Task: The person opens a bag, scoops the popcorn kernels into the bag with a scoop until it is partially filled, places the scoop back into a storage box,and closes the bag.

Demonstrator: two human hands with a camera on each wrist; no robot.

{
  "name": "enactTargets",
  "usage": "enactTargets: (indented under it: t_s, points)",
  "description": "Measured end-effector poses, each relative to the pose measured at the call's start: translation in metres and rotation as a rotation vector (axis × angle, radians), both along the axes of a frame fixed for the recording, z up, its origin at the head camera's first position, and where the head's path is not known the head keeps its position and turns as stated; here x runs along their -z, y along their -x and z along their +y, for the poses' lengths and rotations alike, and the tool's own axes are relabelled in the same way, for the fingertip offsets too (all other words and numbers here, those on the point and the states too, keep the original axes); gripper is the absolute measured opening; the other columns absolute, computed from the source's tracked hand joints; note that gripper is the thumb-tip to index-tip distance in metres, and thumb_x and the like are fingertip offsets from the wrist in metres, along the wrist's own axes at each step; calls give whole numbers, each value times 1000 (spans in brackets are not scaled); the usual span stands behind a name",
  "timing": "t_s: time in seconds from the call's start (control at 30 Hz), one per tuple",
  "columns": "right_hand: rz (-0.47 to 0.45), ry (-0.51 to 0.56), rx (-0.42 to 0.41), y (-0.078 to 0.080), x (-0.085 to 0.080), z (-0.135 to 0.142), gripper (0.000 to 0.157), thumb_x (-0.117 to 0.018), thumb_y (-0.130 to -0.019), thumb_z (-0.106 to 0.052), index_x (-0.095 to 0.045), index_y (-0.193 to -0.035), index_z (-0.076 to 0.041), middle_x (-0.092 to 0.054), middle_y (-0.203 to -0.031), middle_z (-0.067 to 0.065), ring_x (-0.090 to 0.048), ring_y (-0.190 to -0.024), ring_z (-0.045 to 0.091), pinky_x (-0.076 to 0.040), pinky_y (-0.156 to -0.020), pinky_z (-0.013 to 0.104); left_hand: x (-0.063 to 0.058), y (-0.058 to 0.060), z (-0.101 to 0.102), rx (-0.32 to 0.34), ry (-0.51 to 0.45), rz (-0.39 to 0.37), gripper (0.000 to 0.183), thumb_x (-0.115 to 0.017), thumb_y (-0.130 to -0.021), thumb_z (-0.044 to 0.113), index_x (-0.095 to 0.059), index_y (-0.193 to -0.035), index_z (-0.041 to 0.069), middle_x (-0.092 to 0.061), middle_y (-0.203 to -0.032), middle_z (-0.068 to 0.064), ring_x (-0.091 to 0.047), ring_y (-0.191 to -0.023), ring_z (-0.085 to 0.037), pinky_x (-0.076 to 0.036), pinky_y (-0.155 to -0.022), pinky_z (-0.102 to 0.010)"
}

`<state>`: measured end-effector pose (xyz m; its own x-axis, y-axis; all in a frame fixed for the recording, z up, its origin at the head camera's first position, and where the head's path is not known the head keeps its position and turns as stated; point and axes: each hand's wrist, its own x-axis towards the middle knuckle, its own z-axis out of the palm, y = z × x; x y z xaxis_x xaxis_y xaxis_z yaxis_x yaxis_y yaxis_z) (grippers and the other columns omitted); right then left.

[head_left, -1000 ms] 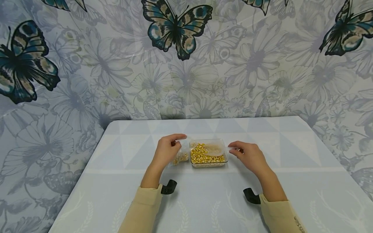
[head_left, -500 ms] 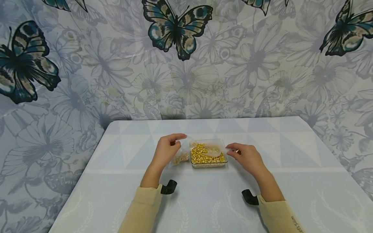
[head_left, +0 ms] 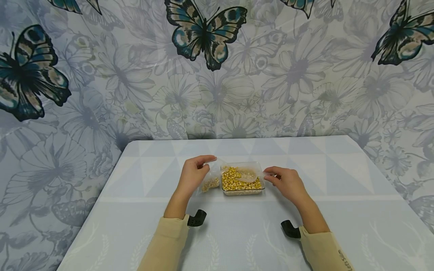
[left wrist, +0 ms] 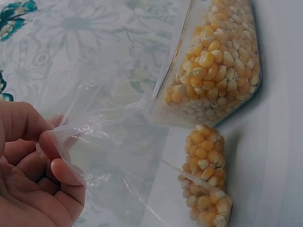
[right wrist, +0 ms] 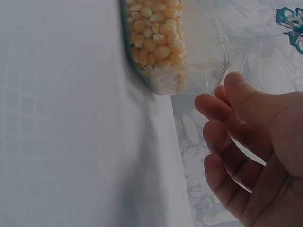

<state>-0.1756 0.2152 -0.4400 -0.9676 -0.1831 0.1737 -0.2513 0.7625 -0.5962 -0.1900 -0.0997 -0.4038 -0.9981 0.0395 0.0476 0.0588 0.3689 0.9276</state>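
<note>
A clear rectangular container filled with yellow corn kernels stands on the table. My left hand holds the open top of a clear plastic bag between thumb and fingers. Corn kernels fill the bottom of this bag, which sits against the container's left side. A translucent scoop lies over the kernels inside the container, its bowl toward the middle. At the container's right rim, my right hand pinches the scoop's handle end with thumb and index finger; the other fingers are loosely bent.
The pale patterned table extends around the container, its far edge close to the butterfly-printed wall covering. Black wrist mounts stick out from both cream sleeves.
My right hand has moved slightly left toward the container's rim, then held there. The left hand and bag have stayed in place.
</note>
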Motion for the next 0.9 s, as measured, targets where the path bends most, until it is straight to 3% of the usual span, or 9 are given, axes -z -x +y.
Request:
enactTargets:
  t_s: [0.2, 0.4, 0.9]
  points:
    - [-6, 47, -8, 2, 5, 3, 25, -71, -92, -24, -74, -114, -14, -73, -83, 3, -65, -70, 18, -47, -61, 27, 1, 1, 0, 3, -15, -5, 39, -52, -94, 4, -75, -118, 24, -71, -125, 4, -30, -50, -14, -33, -52, -24]
    - [-1, 72, -14, 3, 9, 4, 26, -71, -91, -22, -74, -115, -12, -74, -85, 3, -66, -70, 15, -49, -62, 26, 3, 2, 0, 6, -19, -1, 39, -52, -93, 3, -75, -118, 24, -71, -124, 4, -28, -49, -13, -32, -51, -24]
    - [-36, 137, -3, 8, 15, 8, 27, -71, -92, -27, -75, -115, -14, -73, -81, 4, -66, -71, 18, -43, -55, 26, 3, 2, 0, 1, -18, 6, 40, -53, -93, 2, -76, -116, 25, -69, -127, 4, -27, -49, -12, -30, -50, -23]
